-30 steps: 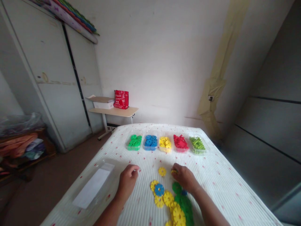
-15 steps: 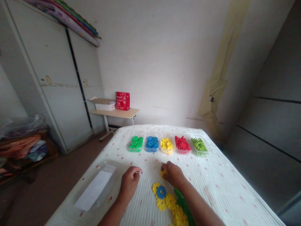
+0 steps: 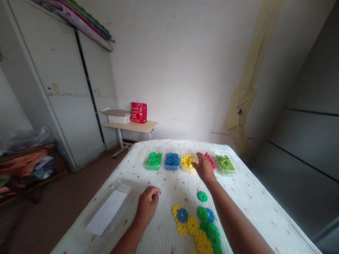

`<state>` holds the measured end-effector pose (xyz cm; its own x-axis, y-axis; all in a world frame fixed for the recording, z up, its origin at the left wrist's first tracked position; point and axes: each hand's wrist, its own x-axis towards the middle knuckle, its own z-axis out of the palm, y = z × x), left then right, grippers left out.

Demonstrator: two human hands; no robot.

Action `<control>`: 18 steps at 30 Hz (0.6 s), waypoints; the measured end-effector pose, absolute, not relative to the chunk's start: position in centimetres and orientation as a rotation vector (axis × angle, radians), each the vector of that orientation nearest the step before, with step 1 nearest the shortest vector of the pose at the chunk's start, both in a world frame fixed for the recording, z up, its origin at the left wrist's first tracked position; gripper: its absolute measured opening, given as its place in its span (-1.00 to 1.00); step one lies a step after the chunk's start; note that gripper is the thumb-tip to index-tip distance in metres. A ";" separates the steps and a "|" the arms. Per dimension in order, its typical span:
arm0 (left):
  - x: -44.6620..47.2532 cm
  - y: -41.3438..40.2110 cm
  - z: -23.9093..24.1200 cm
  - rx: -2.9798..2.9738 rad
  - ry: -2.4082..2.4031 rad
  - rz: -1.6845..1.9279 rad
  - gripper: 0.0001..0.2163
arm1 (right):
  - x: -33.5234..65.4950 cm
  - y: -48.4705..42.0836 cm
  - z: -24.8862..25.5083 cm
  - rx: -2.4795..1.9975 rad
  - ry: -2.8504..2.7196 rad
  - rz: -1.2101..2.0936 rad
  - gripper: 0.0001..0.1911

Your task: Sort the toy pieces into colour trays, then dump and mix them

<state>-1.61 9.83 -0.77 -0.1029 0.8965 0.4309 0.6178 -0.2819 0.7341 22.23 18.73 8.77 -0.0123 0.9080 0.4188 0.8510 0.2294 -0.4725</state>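
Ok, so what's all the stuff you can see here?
Tablecloth: one, white with red dots, on the table.
Trays: five, far row: green tray, blue tray, yellow tray, red tray, light green tray.
Disc cluster: several, yellow, blue, green, near edge.
Single disc: one, green, apart from the cluster.
Clear lid: one, see-through, left.
Bag: one, red, on the side table.
Left hand: curled, on the cloth.
Right hand: over the yellow and red trays.

Matt ribbed cloth (image 3: 164,183), smooth plastic discs (image 3: 202,196), clear glossy plastic trays (image 3: 152,167), glossy red bag (image 3: 138,112).
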 end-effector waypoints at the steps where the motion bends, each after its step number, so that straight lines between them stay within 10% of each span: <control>1: -1.5 9.7 -0.7 1.894 1.637 1.317 -0.79 | 22.6 18.3 8.6 -1.600 -1.846 0.098 -0.67; 18: 4.1 5.8 1.5 2.411 1.332 0.882 -0.68 | 35.5 10.5 0.7 -1.848 -1.710 0.152 -0.73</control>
